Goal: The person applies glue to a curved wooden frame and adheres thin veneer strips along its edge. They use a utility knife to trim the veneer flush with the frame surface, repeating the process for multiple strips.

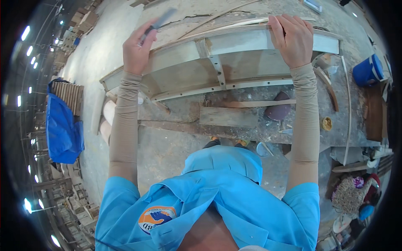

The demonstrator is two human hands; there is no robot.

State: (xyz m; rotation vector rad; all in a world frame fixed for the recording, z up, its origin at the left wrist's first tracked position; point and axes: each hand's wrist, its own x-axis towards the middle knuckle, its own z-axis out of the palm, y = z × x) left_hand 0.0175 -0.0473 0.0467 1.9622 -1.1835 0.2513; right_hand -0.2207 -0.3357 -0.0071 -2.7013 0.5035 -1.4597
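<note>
Blade [164, 19] in L hand [137, 53], tip fwd-R, frame [240, 46] lengthwise L–R

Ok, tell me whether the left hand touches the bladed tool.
Touching: the head view shows the left hand gripping the bladed tool by its dark handle.

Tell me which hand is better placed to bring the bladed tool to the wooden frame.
Left, most likely: the left hand holds the bladed tool, its blade blurred, near the wooden frame. The right hand is curled over the frame's far edge and seems busy steadying it.
</note>
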